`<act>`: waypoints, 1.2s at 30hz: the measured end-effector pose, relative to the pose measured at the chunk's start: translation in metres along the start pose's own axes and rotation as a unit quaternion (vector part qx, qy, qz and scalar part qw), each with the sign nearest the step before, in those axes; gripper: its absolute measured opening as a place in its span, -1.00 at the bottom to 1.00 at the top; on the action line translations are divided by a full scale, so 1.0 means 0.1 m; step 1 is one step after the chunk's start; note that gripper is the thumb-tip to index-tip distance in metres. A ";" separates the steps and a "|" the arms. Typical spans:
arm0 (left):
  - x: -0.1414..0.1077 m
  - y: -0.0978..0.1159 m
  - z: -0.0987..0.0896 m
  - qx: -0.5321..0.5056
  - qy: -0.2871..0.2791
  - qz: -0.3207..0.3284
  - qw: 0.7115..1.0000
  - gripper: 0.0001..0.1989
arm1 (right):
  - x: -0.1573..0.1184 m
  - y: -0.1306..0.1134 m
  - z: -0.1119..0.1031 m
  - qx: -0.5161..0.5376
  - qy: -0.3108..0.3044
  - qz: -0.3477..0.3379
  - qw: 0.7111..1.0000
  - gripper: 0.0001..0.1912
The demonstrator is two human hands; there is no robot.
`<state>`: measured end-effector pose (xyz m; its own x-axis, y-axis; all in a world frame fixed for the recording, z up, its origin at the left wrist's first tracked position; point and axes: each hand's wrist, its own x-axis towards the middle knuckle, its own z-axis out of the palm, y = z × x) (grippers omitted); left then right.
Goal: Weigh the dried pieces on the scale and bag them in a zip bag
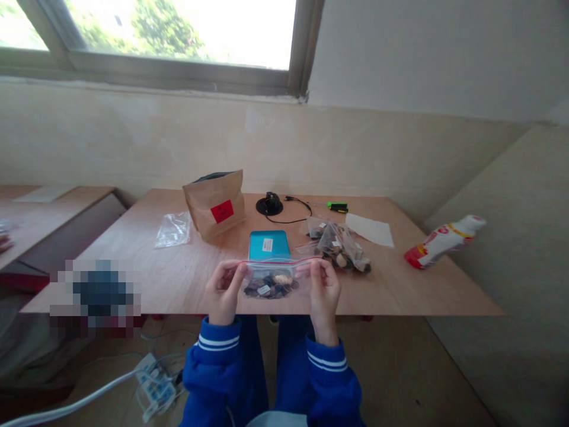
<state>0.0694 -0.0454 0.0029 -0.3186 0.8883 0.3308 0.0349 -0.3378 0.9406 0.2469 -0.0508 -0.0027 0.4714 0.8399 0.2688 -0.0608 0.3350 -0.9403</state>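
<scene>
Between my two hands a clear zip bag (271, 287) is stretched by its red-lined top edge. Dark, stone-like pieces, a paler one and a small white label show inside it. My left hand (225, 289) pinches the top left corner, thumb against fingers. At the top right corner my right hand (324, 290) grips in the same way. Just behind the bag lies a flat blue device with a white label (269, 244), its near part hidden by the bag. To the right are several similar filled zip bags (340, 246) in a heap.
A brown paper pouch with a red label (217, 204) stands at the back left, beside an empty clear bag (173, 230). Behind are a black round-based object (269, 204) with a cable and screwdrivers (338, 207). White paper (370, 230) and a tilted bottle (444, 242) lie right.
</scene>
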 end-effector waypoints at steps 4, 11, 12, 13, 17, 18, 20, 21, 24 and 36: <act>0.01 0.01 0.01 -0.028 0.013 -0.012 0.999 -0.71 | 0.00 -0.02 0.03 -0.012 -0.077 0.005 0.997 -0.71; 0.04 0.06 -0.09 -0.014 0.011 -0.015 1.000 -0.73 | 0.01 -0.04 0.03 -0.024 -0.101 0.001 0.995 -0.77; 0.04 0.06 -0.11 -0.006 0.011 -0.017 1.000 -0.73 | 0.01 -0.05 0.03 -0.024 -0.093 0.008 0.995 -0.76; 0.04 0.06 -0.13 0.003 0.010 -0.018 1.000 -0.72 | 0.00 -0.05 0.04 -0.023 -0.085 0.015 0.996 -0.76; 0.06 0.03 -0.18 0.043 0.014 -0.011 0.999 -0.69 | -0.04 -0.04 0.06 -0.018 -0.064 0.028 0.997 -0.77; 0.07 0.02 -0.18 0.046 0.023 -0.009 0.999 -0.68 | -0.05 -0.02 0.06 -0.019 -0.067 0.027 0.997 -0.77; 0.09 0.00 -0.16 0.043 0.033 -0.008 0.998 -0.68 | -0.03 0.01 0.06 -0.034 -0.086 0.015 0.996 -0.78; 0.09 0.00 -0.14 0.037 0.030 -0.009 0.999 -0.68 | 0.00 0.02 0.05 -0.049 -0.097 0.000 0.994 -0.78; 0.12 -0.01 -0.06 0.005 -0.003 -0.013 1.000 -0.71 | 0.12 0.01 0.02 -0.130 -0.141 -0.073 0.979 -0.81; 0.19 -0.08 -0.09 0.012 -0.077 -0.005 0.997 -0.73 | 0.43 -0.11 0.08 -0.315 -0.291 -0.175 0.886 -0.83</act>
<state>0.0546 -0.0287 0.0006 -0.1694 0.9296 0.3272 0.0557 -0.3225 0.9449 0.2604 -0.0145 0.0206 -0.1799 0.8709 0.4574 0.5903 0.4675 -0.6580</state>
